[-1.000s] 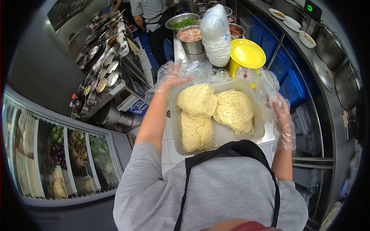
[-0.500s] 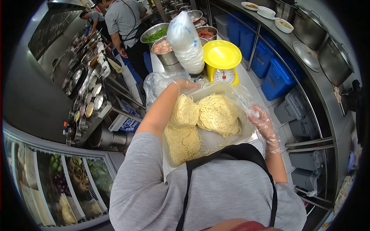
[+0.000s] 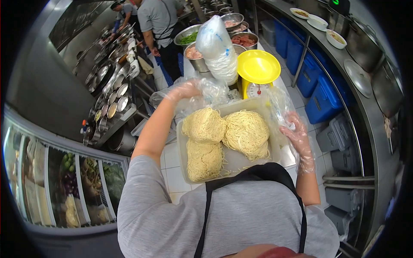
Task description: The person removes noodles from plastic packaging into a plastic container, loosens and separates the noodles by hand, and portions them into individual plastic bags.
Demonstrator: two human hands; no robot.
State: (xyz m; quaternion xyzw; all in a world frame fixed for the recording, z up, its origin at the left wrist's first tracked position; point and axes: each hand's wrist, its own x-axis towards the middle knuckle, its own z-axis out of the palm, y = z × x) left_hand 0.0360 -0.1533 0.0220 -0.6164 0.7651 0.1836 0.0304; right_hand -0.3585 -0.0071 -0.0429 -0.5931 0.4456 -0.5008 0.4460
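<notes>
Head view: we have a pale tub before us, three clumps of noodles inside it at eight, ten and two o'clock. Our gloved right hand is at the tub's three o'clock, fingers curled closed around bunched plastic. Our gloved left hand is at eleven, among loose clear film; we cannot tell how far it closes or whether it grips any. Beyond, toward eleven, we see a pot of pale meat and a bowl of green vegetables; at one, a yellow scale.
</notes>
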